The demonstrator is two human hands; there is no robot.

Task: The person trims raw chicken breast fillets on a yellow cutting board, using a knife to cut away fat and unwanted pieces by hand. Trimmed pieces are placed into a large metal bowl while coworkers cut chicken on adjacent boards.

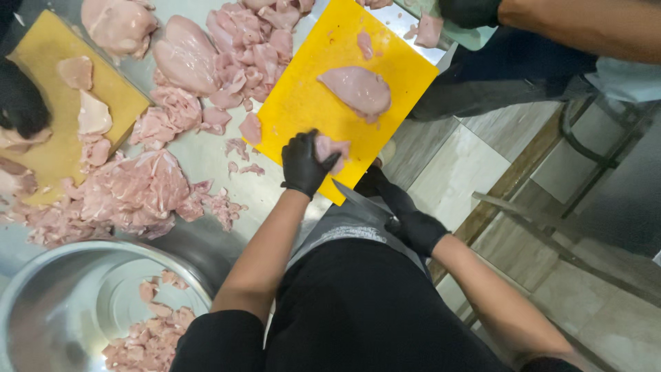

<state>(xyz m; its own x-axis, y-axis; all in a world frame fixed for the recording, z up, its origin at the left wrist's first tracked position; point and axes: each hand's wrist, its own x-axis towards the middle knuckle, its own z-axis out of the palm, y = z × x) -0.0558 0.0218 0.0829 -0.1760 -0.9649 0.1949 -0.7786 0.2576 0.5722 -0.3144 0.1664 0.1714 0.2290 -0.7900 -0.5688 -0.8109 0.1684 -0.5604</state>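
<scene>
- Head view: a small chicken piece (pixel 332 149) lies at the near edge of the yellow cutting board (pixel 303 103), long axis roughly along that edge.
- Left hand (pixel 303 164), black-gloved, closes partly around it, likely pinning it steady for cutting.
- Right hand (pixel 412 227), gloved too, grips a knife (pixel 359 200) off the board's near corner, blade aimed toward the piece.
- A whole chicken breast (pixel 357 90) lies mid-board, pointing toward the far corner.
- Cut bits fill a steel bowl (pixel 41 289).

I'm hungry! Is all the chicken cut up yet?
Not yet. Some cut bits already lie in the bowl. The left hand grips a piece on the yellow board; the right hand holds a knife. A whole breast and a pile wait.
</scene>
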